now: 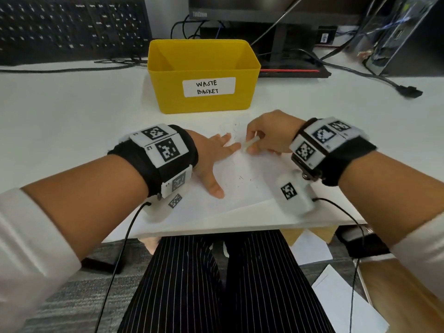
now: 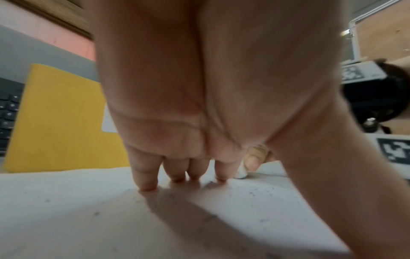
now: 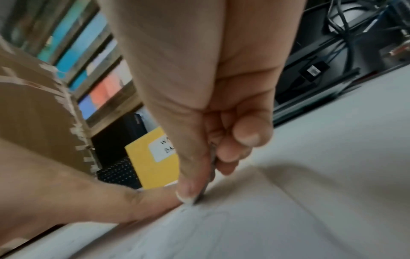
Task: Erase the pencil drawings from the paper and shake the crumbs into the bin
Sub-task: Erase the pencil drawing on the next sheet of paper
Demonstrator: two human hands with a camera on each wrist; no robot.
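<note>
White paper (image 1: 242,188) lies on the counter (image 1: 60,111) near its front edge, and we keep our left hand (image 1: 211,162) spread flat on it, fingers straight and pressing down. We judge this is to stop the sheet from sliding or creasing under the rubbing. Just to the right of those fingers, our right hand (image 1: 266,138) pinches a small white eraser (image 1: 251,143) between thumb and fingers, with its tip set down on the sheet beside the left index finger. From the right wrist view the eraser edge touches the paper at a faint pencil line.

Dark crumbs (image 1: 240,177) are scattered over the sheet, some near the far edge and some nearer us, so we think erasing is well along but the shaking step is not yet done.

Straight beyond the paper stands the yellow bin (image 1: 204,99), open at the top and close enough to tip the sheet over it. Its white label (image 1: 208,87) reads "WASTE BASKET" in handwriting. Behind it, a monitor (image 1: 264,8) carries a blurred brand name we cannot read with certainty.
</note>
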